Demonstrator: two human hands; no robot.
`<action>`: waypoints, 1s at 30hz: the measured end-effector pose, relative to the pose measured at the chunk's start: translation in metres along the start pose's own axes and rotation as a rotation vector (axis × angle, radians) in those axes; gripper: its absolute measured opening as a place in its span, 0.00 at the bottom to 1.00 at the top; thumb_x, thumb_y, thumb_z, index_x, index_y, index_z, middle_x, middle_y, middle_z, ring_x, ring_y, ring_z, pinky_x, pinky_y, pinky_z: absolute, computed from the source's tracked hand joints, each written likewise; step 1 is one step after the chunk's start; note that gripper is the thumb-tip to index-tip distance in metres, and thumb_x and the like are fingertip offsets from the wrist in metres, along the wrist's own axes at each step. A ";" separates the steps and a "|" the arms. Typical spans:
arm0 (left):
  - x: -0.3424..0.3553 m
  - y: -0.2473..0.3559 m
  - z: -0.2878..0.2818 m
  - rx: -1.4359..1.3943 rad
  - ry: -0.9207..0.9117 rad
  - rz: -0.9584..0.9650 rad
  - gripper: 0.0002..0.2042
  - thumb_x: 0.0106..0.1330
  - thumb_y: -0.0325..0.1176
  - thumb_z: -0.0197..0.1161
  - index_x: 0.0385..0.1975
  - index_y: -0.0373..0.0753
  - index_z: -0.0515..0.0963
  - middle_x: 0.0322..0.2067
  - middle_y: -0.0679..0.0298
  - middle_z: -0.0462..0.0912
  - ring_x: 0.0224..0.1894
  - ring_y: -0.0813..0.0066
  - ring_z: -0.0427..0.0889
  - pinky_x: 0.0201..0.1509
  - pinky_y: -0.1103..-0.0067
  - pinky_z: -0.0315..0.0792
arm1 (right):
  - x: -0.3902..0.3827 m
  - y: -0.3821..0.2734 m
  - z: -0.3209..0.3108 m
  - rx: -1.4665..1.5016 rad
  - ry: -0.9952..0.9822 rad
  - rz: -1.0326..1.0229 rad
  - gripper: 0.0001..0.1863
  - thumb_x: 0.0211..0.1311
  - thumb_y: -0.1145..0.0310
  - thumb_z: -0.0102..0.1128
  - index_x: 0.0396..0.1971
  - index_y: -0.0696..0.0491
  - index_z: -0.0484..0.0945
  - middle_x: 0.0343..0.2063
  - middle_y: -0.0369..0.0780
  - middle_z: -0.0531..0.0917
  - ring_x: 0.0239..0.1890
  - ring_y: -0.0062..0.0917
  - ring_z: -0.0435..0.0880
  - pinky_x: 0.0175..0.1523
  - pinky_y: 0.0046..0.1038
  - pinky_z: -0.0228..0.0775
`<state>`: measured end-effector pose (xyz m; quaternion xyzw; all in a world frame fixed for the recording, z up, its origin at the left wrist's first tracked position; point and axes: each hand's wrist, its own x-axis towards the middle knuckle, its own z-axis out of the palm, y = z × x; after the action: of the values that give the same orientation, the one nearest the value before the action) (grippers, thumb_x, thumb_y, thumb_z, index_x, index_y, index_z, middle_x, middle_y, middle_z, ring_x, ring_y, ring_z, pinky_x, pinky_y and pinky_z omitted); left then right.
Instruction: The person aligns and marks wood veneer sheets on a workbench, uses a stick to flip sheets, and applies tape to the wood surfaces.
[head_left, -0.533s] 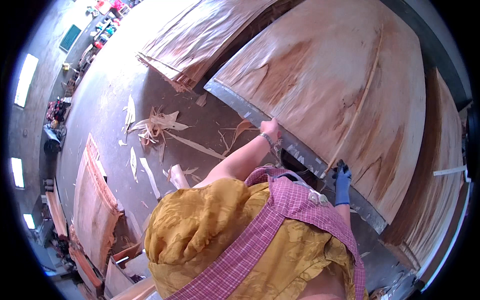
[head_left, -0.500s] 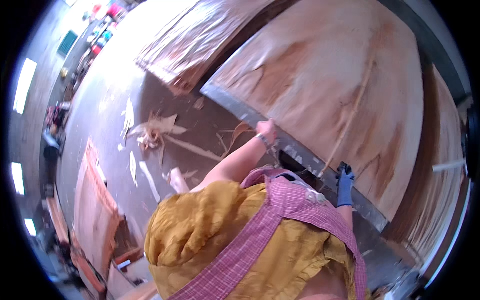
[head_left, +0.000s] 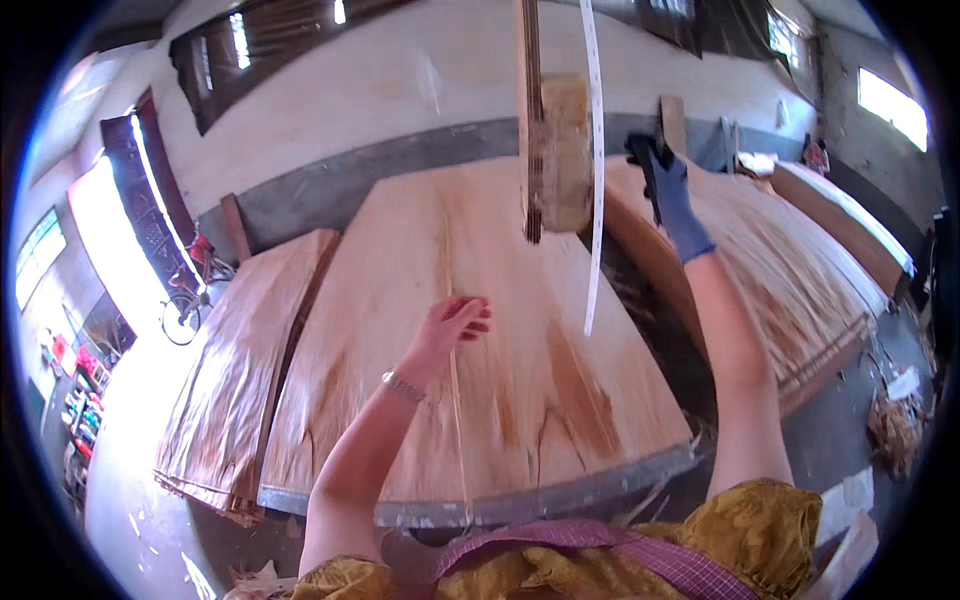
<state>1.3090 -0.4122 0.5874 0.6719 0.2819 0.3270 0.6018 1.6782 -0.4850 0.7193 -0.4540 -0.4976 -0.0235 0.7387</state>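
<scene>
While apart — two hands point(head_left: 455, 322) point(head_left: 662, 185), one blue glove point(head_left: 684, 218)

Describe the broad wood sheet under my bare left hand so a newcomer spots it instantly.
From the pale wall, look down to the wood sheet between the left pile and the right pile, under the bare left hand. Unlike either pile, it has a thin strip running lengthwise and a grey border along its near end.

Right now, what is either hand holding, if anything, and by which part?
The bare left hand, loosely open above the pale, brown-streaked wood sheet, appears empty. Whether the blue-and-black gloved right hand holds anything cannot be told.
</scene>
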 end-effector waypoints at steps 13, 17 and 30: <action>0.053 0.222 0.130 0.072 0.059 0.784 0.19 0.73 0.47 0.49 0.51 0.38 0.75 0.43 0.68 0.80 0.43 0.80 0.77 0.45 0.79 0.72 | 0.028 -0.105 0.039 0.379 -0.300 -0.105 0.08 0.61 0.66 0.59 0.34 0.55 0.83 0.25 0.33 0.81 0.26 0.13 0.75 0.32 0.20 0.69; 0.046 0.237 0.183 -0.174 -0.262 0.585 0.22 0.73 0.44 0.49 0.52 0.28 0.72 0.49 0.52 0.79 0.53 0.70 0.75 0.59 0.76 0.68 | -0.030 -0.089 0.023 0.355 -0.189 -0.563 0.10 0.57 0.70 0.62 0.37 0.56 0.79 0.32 0.36 0.83 0.32 0.21 0.81 0.40 0.25 0.73; -0.052 0.080 0.118 -0.168 -0.361 0.007 0.14 0.69 0.39 0.57 0.47 0.36 0.75 0.35 0.64 0.80 0.33 0.77 0.82 0.38 0.77 0.80 | -0.228 -0.153 -0.023 0.090 -0.412 0.199 0.18 0.65 0.67 0.56 0.53 0.52 0.69 0.25 0.36 0.80 0.26 0.15 0.77 0.32 0.23 0.71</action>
<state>1.3671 -0.5355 0.6542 0.6679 0.1390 0.2257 0.6954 1.5050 -0.6856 0.6436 -0.4627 -0.5912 0.1648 0.6397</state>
